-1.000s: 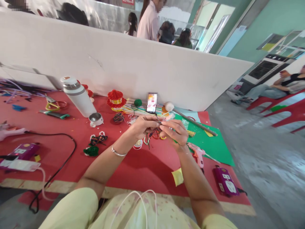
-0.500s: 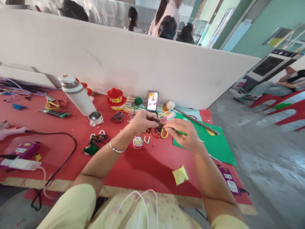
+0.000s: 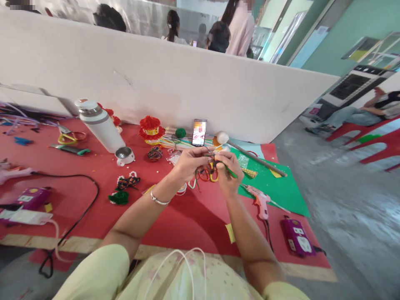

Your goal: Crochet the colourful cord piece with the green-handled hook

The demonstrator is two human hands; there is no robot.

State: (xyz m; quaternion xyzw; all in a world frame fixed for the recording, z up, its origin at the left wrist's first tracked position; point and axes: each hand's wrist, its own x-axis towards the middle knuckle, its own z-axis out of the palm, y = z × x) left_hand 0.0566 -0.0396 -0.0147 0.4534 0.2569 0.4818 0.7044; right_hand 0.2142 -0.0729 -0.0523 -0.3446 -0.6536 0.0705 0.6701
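Note:
My left hand point(image 3: 191, 162) pinches a small piece of dark multicoloured yarn work point(image 3: 214, 156) between thumb and fingertips. Close against it, my right hand point(image 3: 230, 179) is closed around a crochet hook point(image 3: 231, 172) with a green handle. The hook's tip is hidden among the fingers and yarn. A dark strand of yarn point(image 3: 197, 180) dangles below my left fingers. Scissors point(image 3: 213, 175) with yellow and orange handles lie just beneath the hands, partly covered. A thread spool point(image 3: 181, 190) shows beside my left wrist, and a lit phone point(image 3: 199, 136) leans on the white partition behind.
A white bottle point(image 3: 101, 127) and a small cup point(image 3: 124, 156) stand to the left, near a multicoloured yarn ball point(image 3: 154, 153). On the right are a green sheet point(image 3: 283, 193), a pink glue gun point(image 3: 261, 200) and a purple power socket point(image 3: 298, 238). A white partition point(image 3: 175, 79) borders the back.
My right hand has swung left and inward, close to my left hand, turning the hook with it. The glue gun beside my right forearm is uncovered now; the yellow packet is partly covered.

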